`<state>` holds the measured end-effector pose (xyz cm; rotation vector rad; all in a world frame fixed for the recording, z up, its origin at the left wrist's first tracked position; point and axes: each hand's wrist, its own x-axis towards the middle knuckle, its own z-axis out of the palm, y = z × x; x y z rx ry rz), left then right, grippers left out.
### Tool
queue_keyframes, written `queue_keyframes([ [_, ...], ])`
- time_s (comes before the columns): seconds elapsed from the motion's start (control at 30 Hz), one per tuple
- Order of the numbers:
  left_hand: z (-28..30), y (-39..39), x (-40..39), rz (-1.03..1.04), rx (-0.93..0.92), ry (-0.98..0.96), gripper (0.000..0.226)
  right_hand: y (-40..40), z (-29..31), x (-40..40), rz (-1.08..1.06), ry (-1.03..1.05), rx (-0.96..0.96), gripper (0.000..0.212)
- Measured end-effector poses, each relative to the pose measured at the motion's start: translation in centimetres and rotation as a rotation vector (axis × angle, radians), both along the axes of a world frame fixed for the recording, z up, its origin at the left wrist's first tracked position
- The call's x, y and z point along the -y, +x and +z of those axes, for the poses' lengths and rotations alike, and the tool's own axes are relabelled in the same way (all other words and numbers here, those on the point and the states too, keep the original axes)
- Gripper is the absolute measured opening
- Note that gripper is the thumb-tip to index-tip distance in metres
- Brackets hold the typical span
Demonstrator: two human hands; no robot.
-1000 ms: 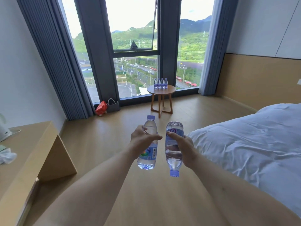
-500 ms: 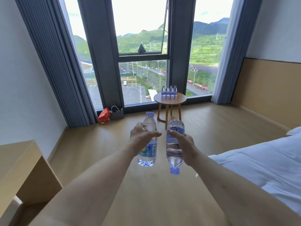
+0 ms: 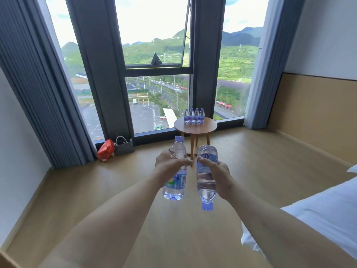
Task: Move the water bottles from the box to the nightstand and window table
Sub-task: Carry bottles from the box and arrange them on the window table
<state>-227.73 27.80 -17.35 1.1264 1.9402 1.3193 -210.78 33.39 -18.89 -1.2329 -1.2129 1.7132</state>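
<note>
- The wooden desk corner (image 3: 7, 260) is now only a sliver at 7 o'clock; a second ago it filled much of the left edge, so the person has walked forward past it.
- A red bag (image 3: 105, 149) and a grey tote (image 3: 124, 147) sit on the floor against the window base at 10 o'clock, larger in view than before.
- The left hand (image 3: 168, 163) keeps its grip unchanged: fingers and thumb curl round the middle of an upright water bottle (image 3: 175, 176), cap at the top.
- The right hand (image 3: 218, 176) also holds as before, wrapped round an inverted water bottle (image 3: 206, 171) whose cap points down. The two bottles hang side by side, just apart, above the wooden floor (image 3: 260, 161).
- The round window table (image 3: 195, 126) stands at 12 o'clock, nearer and bigger than half a second ago. Four water bottles (image 3: 194, 116) stand in a row at the far edge of its surface, near the glass; the front part is bare.
- The white bed (image 3: 318, 219) has slid off toward 4 o'clock and shows less than before.
- Judgement: this is the carry leg, with the person closing on the window table. The bottles in hand look bound for the bare front of that surface, and the inverted one needs turning cap-up before it is set down.
- Neither the box nor the nightstand is in view.
</note>
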Motion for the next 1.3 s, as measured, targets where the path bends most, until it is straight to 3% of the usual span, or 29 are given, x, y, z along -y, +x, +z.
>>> queue_keyframes([
  [0.47, 1.1, -15.2, -23.4, -0.125, 0.001, -0.008, 0.063, -14.0, 0.7, -21.0, -0.180, -0.014, -0.016, 0.052],
  [1.13, -0.2, -24.5, -60.3, -0.054, 0.009, -0.036, 0.070, -23.6, -1.6, -59.6, -0.054, -0.067, -0.054, 0.067],
  [1.3, -1.3, -27.6, -68.4, -0.052, 0.038, -0.033, 0.061, -26.6, -2.4, -67.3, -0.050, -0.094, -0.033, 0.067],
])
